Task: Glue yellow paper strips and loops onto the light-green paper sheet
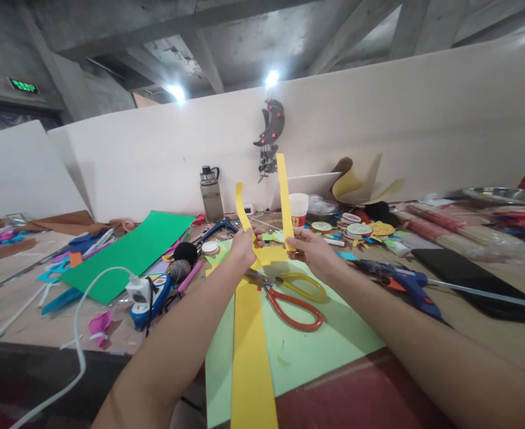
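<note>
Both of my hands hold yellow paper strips (pixel 269 255) above the table. My left hand (pixel 243 245) is closed on one strip whose end curls up to the left. My right hand (pixel 309 249) pinches another strip (pixel 284 196) that stands upright. A wide yellow strip (pixel 251 351) hangs from the join down toward me. Under my hands lie scissors (pixel 295 298) with one red and one yellow handle, on a pale green sheet (pixel 316 351).
A dark green sheet (pixel 130 253) lies at left beside a white power strip (pixel 140 292) and cable. A blue glue gun (pixel 405 285) and a black tablet (pixel 472 280) lie at right. A water bottle (pixel 211 193), paper cup (pixel 298 210) and craft scraps stand behind.
</note>
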### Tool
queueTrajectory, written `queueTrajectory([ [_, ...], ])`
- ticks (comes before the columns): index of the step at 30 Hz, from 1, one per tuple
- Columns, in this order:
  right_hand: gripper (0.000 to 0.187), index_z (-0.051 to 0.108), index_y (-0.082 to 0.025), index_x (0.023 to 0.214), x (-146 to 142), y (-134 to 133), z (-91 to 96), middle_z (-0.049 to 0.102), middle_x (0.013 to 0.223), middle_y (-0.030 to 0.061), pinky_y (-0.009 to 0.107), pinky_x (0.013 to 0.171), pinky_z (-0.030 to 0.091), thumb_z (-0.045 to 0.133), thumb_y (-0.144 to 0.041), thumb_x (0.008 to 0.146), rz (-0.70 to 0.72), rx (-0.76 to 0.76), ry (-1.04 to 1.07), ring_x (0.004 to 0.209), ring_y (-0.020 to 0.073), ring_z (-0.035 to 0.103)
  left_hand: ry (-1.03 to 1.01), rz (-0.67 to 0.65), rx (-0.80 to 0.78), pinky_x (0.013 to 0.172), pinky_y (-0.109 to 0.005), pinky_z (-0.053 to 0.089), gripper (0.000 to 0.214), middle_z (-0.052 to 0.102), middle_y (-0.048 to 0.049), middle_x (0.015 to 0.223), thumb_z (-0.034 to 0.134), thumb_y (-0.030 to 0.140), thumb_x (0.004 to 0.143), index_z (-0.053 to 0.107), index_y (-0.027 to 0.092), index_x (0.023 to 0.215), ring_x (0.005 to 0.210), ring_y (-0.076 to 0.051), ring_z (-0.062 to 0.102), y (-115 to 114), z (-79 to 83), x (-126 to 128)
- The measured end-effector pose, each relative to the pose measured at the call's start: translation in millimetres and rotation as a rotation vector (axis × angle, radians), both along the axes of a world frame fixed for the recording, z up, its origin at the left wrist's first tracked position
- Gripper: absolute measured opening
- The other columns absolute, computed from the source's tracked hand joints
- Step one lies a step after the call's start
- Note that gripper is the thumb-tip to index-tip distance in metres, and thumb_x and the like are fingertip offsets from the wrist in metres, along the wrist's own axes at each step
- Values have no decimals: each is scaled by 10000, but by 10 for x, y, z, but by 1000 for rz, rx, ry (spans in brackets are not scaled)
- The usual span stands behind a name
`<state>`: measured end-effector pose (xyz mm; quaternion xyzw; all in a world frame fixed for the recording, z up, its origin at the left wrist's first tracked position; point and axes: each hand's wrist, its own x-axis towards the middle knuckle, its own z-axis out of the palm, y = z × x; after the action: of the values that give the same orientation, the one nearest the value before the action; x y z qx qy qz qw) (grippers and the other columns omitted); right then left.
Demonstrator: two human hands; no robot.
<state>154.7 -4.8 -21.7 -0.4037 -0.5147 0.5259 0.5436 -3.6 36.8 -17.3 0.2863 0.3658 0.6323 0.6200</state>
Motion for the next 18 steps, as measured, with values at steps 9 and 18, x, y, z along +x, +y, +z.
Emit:
queueTrajectory([
  [9, 190, 571, -200, 663, -80, -121, -31, 567, 483, -42, 216, 452, 421, 722, -312, 633, 205, -79, -216, 416, 87, 488, 28, -268, 83, 540, -255, 433, 310, 618, -60, 719, 470, 423, 886, 559, 135, 812, 559, -122, 530, -250, 72, 268],
  [18, 329, 586, -193, 661, 27, -32, 50, 562, 557, -27, 202, 375, 304, 613, -509, 750, -12, 72, -292, 418, 72, 401, 260, -383, 179, 487, -213, 395, 163, 605, -20, 624, 649, 265, 767, 596, 116, 808, 474, -83, 510, -262, 121, 157],
])
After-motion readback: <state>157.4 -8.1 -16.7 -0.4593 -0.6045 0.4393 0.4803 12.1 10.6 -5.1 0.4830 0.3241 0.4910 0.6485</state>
